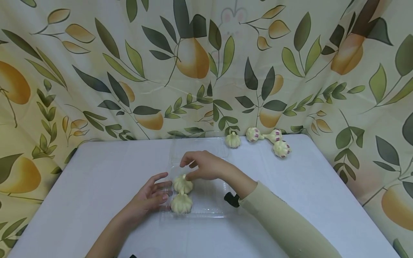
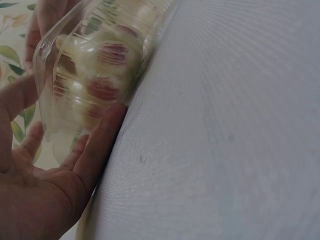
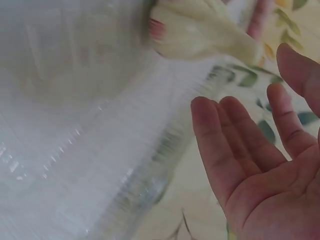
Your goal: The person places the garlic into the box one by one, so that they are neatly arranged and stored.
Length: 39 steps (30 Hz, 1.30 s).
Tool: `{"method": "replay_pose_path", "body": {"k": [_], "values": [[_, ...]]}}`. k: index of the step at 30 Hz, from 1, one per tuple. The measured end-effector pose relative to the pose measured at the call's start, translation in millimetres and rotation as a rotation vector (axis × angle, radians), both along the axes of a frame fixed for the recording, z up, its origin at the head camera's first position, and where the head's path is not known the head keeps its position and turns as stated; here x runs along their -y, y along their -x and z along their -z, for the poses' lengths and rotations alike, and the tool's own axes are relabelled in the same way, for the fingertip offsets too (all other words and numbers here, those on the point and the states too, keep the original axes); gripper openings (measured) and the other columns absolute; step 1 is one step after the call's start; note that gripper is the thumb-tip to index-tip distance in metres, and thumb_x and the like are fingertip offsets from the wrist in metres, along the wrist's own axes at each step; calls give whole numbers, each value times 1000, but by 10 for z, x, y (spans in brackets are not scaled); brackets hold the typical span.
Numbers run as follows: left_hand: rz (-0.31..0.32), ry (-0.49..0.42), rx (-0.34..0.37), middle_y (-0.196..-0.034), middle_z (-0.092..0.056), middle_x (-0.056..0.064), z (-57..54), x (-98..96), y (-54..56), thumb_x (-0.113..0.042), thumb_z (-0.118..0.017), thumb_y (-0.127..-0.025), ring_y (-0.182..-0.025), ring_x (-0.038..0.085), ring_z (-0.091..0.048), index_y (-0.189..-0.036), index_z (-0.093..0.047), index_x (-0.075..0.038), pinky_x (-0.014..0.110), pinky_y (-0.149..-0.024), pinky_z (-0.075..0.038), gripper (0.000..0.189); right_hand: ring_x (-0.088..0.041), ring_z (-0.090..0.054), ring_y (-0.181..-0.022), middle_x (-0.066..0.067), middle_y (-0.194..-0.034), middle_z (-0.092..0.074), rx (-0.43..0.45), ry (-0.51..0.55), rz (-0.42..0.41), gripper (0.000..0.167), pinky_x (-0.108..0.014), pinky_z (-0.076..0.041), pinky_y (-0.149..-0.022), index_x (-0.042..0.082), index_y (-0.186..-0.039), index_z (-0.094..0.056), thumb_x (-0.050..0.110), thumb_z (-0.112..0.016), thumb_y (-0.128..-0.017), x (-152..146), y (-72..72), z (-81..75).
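Two garlic bulbs, a rear one and a front one, lie along the left side of a clear plastic box. My left hand rests against the box's left wall with fingers extended. In the left wrist view those fingers touch the plastic, and purple-marked garlic shows through it. Above the rear bulb hovers my right hand, its fingers slightly bent. The right wrist view shows that hand with spread fingers holding nothing, apart from a garlic bulb.
The box's clear lid lies folded back behind it. One pale garlic bulb sits by the lid's right corner. Several purple-marked bulbs are grouped farther right at the back of the white table. A patterned curtain hangs behind.
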<state>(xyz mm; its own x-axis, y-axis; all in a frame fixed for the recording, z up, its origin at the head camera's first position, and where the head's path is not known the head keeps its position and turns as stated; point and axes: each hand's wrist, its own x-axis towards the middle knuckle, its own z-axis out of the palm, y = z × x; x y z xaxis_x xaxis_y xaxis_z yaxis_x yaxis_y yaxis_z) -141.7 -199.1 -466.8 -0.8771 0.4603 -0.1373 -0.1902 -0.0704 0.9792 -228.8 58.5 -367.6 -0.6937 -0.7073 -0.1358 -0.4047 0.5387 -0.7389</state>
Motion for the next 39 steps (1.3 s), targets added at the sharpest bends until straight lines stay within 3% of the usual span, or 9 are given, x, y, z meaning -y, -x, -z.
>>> {"method": "replay_pose_path", "body": {"k": [9,13,22,29,39], "values": [[-10,29,5,-156,-28,24,4,6,0,-6,-56,-100,-134,37,-43,-157,-17,-16,52,-91,-54,70,-24,-60,-121,1,-125,-62,2,162,85,35,-35,-55,-93,17,-118,-62,14,-77,-87,-281,-63,-169],[-8,29,6,-156,-28,24,12,10,2,-6,-56,-100,-135,37,-43,-157,-17,-15,51,-92,-54,70,-25,-60,-122,1,-125,-62,5,221,128,35,-36,-55,-94,17,-118,-62,14,-77,-86,-423,-112,-203],[-5,13,0,-156,-27,25,10,8,-4,-7,-60,-98,-136,40,-41,-157,-16,-14,51,-92,-54,74,-28,-59,-123,-3,-128,-62,22,339,247,41,-43,-53,-97,15,-122,-62,14,-79,-85,-746,-177,-131],[-4,3,0,-156,-27,25,9,9,-5,-7,-60,-98,-136,39,-42,-157,-16,-13,51,-92,-54,73,-25,-59,-124,-4,-131,-60,37,374,324,44,-46,-50,-101,14,-126,-60,16,-79,-86,-977,-172,-42],[1,7,-1,-156,-27,25,8,16,0,-7,-59,-99,-135,37,-43,-157,-16,-14,51,-92,-54,73,-32,-58,-124,-12,-134,-58,26,499,378,47,-30,-56,-90,6,-130,-55,7,-75,-88,-1335,-97,16]]}}
